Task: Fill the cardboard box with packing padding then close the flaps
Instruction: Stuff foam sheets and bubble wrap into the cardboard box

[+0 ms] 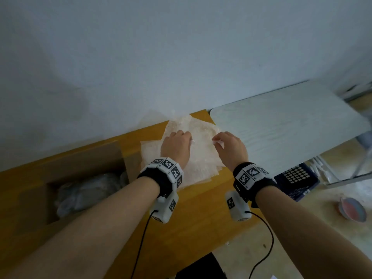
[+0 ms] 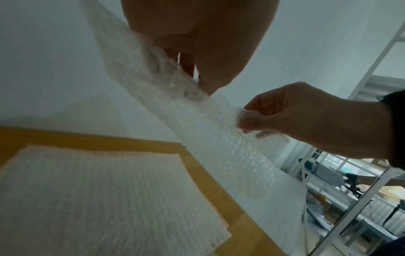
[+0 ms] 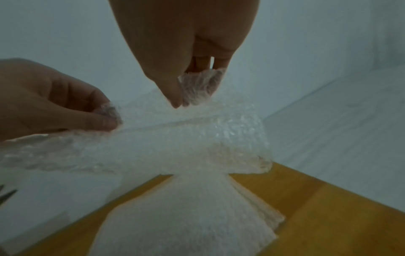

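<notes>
A clear bubble wrap sheet (image 1: 201, 135) (image 2: 214, 138) (image 3: 175, 138) hangs lifted between both hands above a stack of bubble wrap sheets (image 1: 191, 168) (image 2: 98, 199) (image 3: 190, 216) on the wooden table (image 1: 201, 218). My left hand (image 1: 177, 148) (image 2: 201, 52) (image 3: 54, 107) pinches its near edge on the left. My right hand (image 1: 229, 150) (image 3: 186, 52) (image 2: 306, 117) pinches the same edge on the right. The open cardboard box (image 1: 40, 178) sits at the left, with crumpled padding (image 1: 86, 192) inside it.
A white table (image 1: 291, 125) adjoins the wooden one on the right. A blue crate (image 1: 296, 180) and a bowl (image 1: 352, 210) are on the floor at the right. A pale wall (image 1: 141, 57) runs behind the tables.
</notes>
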Demonstrator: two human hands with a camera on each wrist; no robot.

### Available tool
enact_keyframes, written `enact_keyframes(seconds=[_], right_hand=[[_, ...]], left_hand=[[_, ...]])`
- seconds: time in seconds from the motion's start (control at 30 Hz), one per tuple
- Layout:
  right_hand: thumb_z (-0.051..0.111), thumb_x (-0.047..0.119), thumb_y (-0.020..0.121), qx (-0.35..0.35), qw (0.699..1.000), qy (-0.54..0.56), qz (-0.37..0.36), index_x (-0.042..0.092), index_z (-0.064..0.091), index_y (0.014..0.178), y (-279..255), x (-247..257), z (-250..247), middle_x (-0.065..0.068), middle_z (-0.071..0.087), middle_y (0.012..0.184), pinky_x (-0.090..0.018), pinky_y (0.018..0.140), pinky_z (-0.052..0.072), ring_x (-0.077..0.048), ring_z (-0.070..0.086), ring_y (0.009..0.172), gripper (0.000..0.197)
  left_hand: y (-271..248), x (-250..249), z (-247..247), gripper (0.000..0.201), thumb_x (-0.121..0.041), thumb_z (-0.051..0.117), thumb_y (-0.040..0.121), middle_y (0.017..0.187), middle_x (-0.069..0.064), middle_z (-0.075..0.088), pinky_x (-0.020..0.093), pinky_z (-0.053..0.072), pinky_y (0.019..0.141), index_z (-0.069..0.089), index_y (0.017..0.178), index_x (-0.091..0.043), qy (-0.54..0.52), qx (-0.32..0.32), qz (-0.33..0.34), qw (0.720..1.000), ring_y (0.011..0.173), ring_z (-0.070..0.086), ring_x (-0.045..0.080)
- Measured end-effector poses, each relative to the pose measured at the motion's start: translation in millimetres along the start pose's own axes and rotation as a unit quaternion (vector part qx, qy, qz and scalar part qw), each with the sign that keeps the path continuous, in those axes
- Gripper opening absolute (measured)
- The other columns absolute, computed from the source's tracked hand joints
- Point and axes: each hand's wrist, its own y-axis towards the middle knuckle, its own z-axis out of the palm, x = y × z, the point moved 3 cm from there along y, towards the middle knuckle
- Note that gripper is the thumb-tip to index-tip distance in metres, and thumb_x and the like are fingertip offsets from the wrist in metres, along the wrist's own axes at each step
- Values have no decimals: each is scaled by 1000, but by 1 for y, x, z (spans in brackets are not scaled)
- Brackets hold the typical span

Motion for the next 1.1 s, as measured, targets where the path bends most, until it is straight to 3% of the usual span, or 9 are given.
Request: enact_keyframes(seconds=[0.17, 0.27, 0.4, 0.5, 0.7, 0.9, 1.1], right_hand=[[55, 15, 91, -40, 999, 11, -29, 13, 66, 99, -2, 39, -25, -3, 66, 102, -36, 73, 52, -23, 62, 93, 14], [56, 16, 91, -52, 997, 16, -57, 12, 66, 100, -2, 67, -32, -3, 67, 102, -32, 73, 51, -22, 62, 93, 14], [57, 18, 90, -44, 994, 24, -98, 14, 65, 102, -4, 106, -29, -1, 66, 103, -26, 72, 45, -20, 61, 92, 15], [57, 19, 90, -26, 990, 23, -135, 14, 65, 100, -12, 138, -16, -2, 65, 101, -29, 72, 47, -21, 61, 89, 14], [56, 23, 91, 25, 980, 18, -199, 13, 65, 100, -35, 190, 27, -3, 65, 103, -33, 72, 49, -23, 62, 90, 16], [53, 23, 93, 78, 968, -18, -236, 13, 63, 109, -53, 218, 64, -3, 64, 113, -26, 74, 44, -23, 61, 98, 21], [49, 25, 95, 140, 953, -63, -263, 16, 60, 116, -63, 227, 89, -1, 61, 123, -31, 84, 48, -22, 60, 106, 25]], left_hand=[[-8, 8, -48, 22, -20, 39, 100, 106, 6, 60, 33, 39, 79, 59, 106, -12, 0, -45, 27, 999, 98, 51, 24], [-17, 22, -77, 20, -21, 42, 99, 104, 7, 59, 34, 40, 79, 59, 104, -11, -13, -70, 22, 997, 97, 52, 25], [-41, 53, -113, 20, -24, 44, 98, 104, 7, 58, 34, 42, 78, 59, 103, -11, 4, -104, 14, 994, 96, 52, 25], [-66, 84, -131, 21, -26, 45, 98, 106, 5, 56, 30, 39, 75, 59, 103, -10, 43, -106, 25, 993, 95, 52, 23], [-123, 145, -145, 19, -21, 51, 94, 110, 10, 56, 35, 42, 75, 62, 97, -5, 93, -102, 23, 990, 91, 56, 27], [-164, 181, -142, 19, -24, 48, 96, 114, 3, 54, 28, 40, 79, 59, 100, -10, 111, -81, -2, 991, 95, 52, 18], [-186, 204, -132, 18, -24, 45, 96, 112, 1, 54, 26, 37, 82, 57, 101, -12, 106, -53, -14, 993, 97, 49, 17]])
